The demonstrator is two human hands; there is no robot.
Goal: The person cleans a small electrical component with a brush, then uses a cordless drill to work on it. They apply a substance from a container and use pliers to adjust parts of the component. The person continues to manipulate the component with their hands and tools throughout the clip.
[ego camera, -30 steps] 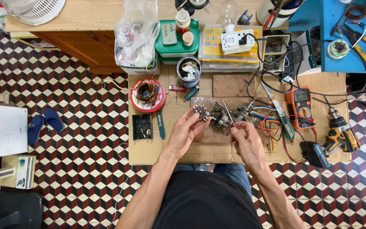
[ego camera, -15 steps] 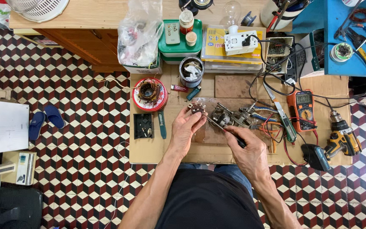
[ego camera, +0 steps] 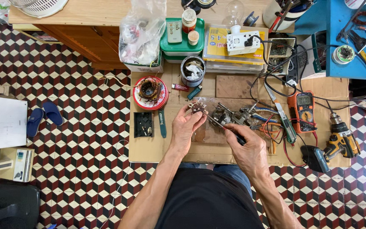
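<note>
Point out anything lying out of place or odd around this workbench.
A pair of blue slippers lies askew on the patterned floor, left of the bench. A loose tangle of red and black leads sprawls across the board beside the orange multimeter. Otherwise nothing looks spilled or broken.

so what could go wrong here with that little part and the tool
The left hand pinches the small metal part by its fingertips, so the thin tool in the right hand could slip onto a finger. If dropped, the part may vanish among the tangled wires and pliers.

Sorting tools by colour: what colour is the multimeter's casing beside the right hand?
Orange, with a dark face: multimeter, head view.
</note>
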